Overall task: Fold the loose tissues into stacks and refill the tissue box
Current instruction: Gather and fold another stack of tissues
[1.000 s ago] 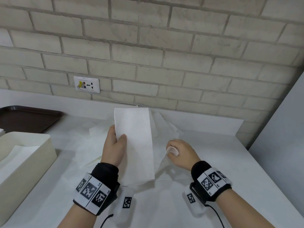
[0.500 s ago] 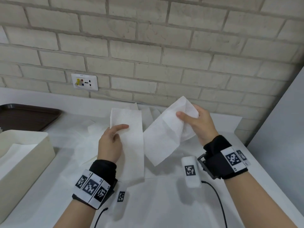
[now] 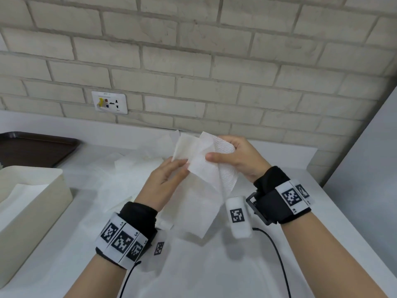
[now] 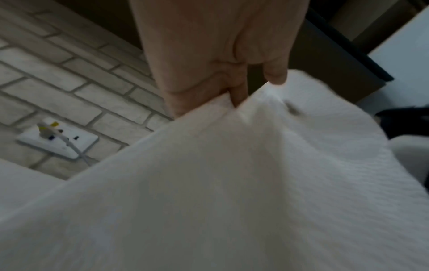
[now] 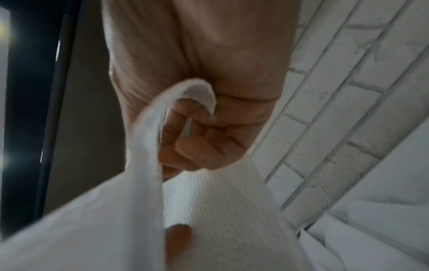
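Observation:
Both hands hold white tissues up above the counter. My left hand (image 3: 171,171) pinches a folded tissue (image 3: 182,151) near its top edge, and the sheet (image 4: 209,183) hangs down in front of the wrist. My right hand (image 3: 227,155) grips a second, crumpled tissue (image 3: 214,175) with thumb on the front and fingers curled behind; the two sheets overlap. The right wrist view shows that tissue (image 5: 209,198) looped over curled fingers (image 5: 197,146). Loose tissues (image 3: 133,168) lie spread on the counter behind. The cream tissue box (image 3: 43,190) stands open at the left with white tissue inside.
A dark brown tray (image 3: 36,149) lies at the back left. A brick wall with a socket plate (image 3: 109,102) runs behind the white counter (image 3: 214,265). A grey panel (image 3: 369,168) bounds the right side. A black cable (image 3: 277,254) trails from the right wrist.
My right hand picked a tissue off the counter, lifted it and brought it left against the folded tissue in my left hand. The left hand rose slightly toward the centre.

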The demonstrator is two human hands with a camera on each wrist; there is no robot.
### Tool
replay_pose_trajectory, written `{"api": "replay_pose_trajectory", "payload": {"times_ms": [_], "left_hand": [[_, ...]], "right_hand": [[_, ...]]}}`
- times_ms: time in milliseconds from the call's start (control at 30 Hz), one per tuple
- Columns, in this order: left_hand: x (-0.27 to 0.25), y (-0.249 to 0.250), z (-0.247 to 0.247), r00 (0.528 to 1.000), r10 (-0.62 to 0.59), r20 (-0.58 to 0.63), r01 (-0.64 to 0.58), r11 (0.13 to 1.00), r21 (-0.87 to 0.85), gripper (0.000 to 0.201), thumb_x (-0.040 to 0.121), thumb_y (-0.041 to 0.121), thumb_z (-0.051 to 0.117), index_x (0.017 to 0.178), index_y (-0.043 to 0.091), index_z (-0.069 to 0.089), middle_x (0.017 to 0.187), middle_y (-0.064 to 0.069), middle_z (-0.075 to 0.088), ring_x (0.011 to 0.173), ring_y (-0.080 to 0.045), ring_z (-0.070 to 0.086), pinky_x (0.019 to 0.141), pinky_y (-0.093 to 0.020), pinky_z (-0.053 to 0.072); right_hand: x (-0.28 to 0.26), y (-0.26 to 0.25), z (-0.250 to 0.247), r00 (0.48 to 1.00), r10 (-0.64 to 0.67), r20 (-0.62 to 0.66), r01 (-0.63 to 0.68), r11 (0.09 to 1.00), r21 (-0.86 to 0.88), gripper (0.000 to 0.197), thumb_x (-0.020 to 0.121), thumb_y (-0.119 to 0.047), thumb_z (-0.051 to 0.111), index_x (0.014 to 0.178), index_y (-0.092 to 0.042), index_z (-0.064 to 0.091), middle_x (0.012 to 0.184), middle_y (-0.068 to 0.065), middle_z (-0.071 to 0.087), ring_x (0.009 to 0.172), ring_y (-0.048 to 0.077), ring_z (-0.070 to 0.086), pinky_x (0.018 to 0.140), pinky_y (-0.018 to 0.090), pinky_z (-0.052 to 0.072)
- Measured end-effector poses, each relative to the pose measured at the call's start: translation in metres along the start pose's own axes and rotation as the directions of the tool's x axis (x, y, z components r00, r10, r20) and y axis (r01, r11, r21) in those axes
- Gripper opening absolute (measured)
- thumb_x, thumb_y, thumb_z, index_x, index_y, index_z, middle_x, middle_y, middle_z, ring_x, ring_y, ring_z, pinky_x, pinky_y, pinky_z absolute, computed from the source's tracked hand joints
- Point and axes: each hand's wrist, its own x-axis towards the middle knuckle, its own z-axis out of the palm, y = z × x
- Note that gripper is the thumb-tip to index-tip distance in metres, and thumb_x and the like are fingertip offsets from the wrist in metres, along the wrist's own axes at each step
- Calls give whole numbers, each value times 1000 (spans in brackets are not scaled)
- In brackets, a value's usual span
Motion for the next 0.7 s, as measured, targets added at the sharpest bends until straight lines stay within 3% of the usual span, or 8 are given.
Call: {"api": "replay_pose_trajectory", "payload": {"times_ms": [133,200,267,333,433,533,633,700], "left_hand": [[-1,3,10,999,-34,-16,32,994,-103,23,91,27,52,75,20,67,83,11,64,73,4,60,67,-8,44],[0,2,12,992,-68,-104,53,988,-142,25,93,22,51,74,16,66,73,11,65,64,2,59,60,-10,45],[2,1,11,973,-103,-205,62,979,-197,23,94,21,51,76,14,65,66,12,66,57,4,59,55,-9,44],[3,1,10,956,-127,-265,58,965,-255,22,95,19,50,78,13,63,64,13,66,55,6,59,52,-8,44],[2,1,11,955,-144,-260,67,956,-284,18,95,17,50,84,14,64,77,7,67,66,-2,64,57,-11,48],[1,-1,11,961,-126,-245,60,964,-260,12,93,13,52,91,19,63,90,6,67,82,-9,63,69,-11,50],[5,-3,7,948,-111,-298,45,974,-222,12,93,14,52,99,22,59,99,12,61,96,-4,56,81,-7,42],[6,-4,8,954,-88,-285,36,983,-181,13,95,17,50,106,20,57,107,9,60,105,-7,54,88,-12,39]], "right_hand": [[7,10,7,985,24,-171,0,990,138,15,79,-9,67,93,-14,64,85,-2,68,76,10,66,69,22,54],[8,16,10,964,41,-263,10,982,190,33,74,-21,71,103,-15,57,96,-1,66,82,12,65,71,26,53],[6,24,13,964,74,-256,-12,972,237,61,65,-27,80,116,-19,47,107,0,63,90,14,64,72,29,54],[1,31,19,982,86,-169,-48,975,215,74,62,-18,78,123,-23,36,111,0,59,92,12,64,72,25,54],[-3,43,30,983,89,-163,-58,980,188,53,75,-3,72,118,-18,44,112,0,59,91,9,64,76,21,55],[-1,46,35,959,109,-261,-67,984,162,14,93,-11,51,102,-19,59,105,0,66,91,10,65,84,26,53],[5,50,37,948,165,-271,-162,986,36,26,98,-25,41,119,-15,54,120,3,61,111,16,58,99,33,45],[7,51,43,940,221,-259,-245,967,-66,45,93,-42,38,127,-13,45,134,7,48,120,19,50,105,39,39]]}}
